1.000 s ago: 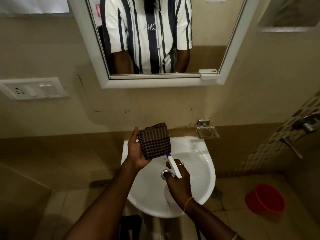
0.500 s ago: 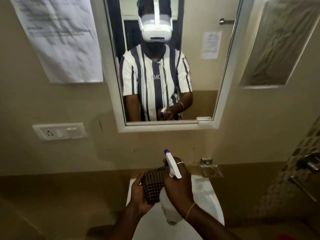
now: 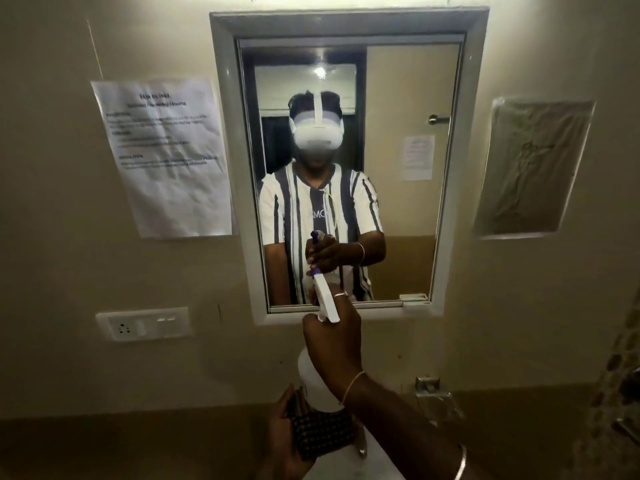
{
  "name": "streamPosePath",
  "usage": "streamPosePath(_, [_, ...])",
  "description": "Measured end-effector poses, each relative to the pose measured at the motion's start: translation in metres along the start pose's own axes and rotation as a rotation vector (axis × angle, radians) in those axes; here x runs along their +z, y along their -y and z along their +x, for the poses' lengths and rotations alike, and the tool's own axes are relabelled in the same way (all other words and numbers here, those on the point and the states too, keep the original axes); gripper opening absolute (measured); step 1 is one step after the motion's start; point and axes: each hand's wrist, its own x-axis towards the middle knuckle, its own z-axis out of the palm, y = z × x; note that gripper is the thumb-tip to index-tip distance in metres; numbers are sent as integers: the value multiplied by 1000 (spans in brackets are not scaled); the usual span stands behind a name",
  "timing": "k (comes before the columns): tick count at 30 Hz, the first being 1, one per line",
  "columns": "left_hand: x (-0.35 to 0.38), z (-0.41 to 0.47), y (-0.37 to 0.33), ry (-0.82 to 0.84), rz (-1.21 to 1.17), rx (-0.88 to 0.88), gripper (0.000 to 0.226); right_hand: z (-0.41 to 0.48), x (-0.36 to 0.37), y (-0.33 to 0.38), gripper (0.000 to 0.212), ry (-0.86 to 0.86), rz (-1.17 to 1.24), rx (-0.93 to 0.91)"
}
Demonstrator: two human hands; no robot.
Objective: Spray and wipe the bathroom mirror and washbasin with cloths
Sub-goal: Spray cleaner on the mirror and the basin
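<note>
Raised since the earlier frame: right hand (image 3: 334, 344) grips white plastic spray bottle with blue nozzle (image 3: 313, 379), now aimed at lower edge of white-framed rectangular mirror (image 3: 398, 98); left hand (image 3: 280, 434) clutches dark checked cloth (image 3: 322, 434) below mirror; risk: nozzle sits low, so spray may land on frame, not glass.
</note>
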Motion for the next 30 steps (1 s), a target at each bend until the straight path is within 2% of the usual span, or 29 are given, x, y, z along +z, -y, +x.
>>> streamPosePath(4, [8, -3, -10, 27, -16, -6, 70, 23, 9, 33, 18, -33, 36, -107])
streamPosePath(7, [14, -10, -16, 65, 11, -16, 74, 35, 9, 57, 28, -11, 67, -161])
streamPosePath(10, [26, -24, -22, 102, 56, -2, 68, 45, 11, 69, 40, -29, 60, -164])
streamPosePath(15, [45, -42, -37, 154, 217, 148, 35, 55, 10, 82, 41, -37, 74, -159])
streamPosePath(18, [61, -57, -51, 183, 319, 194, 38, 59, 10, 88, 40, -40, 98, -153])
streamPosePath(26, [100, -82, -108, 230, 365, 438, 37, 81, 12, 114, 36, -8, 112, -159])
streamPosePath(30, [114, -91, -126, 224, 330, 515, 34, 86, 13, 125, 44, 11, 171, -108])
